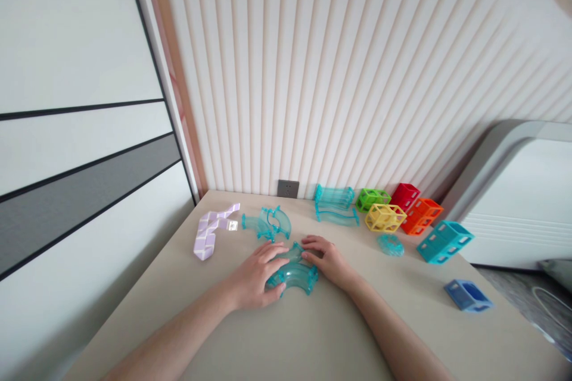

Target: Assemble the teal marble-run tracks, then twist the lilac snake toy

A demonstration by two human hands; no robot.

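Observation:
In front of me on the table lie translucent teal curved track pieces [297, 277], close together between my hands. My left hand [259, 274] grips their left side, thumb at the near edge and fingers across the top. My right hand [328, 259] closes on the far right part of another teal piece [294, 253], with its thumb and fingers bent around the end. My fingers partly cover where the pieces meet, so I cannot tell whether they are joined. Just beyond the left hand sit more curved teal track pieces [280, 223].
A lilac-and-white folding snake puzzle [205, 238] lies at left. Along the back are teal track pieces [335, 197]. At right stand green [372, 199], yellow [384, 218], red [404, 195], orange [421, 216], teal [444, 242] and blue [468, 296] blocks, near a teal disc [390, 244].

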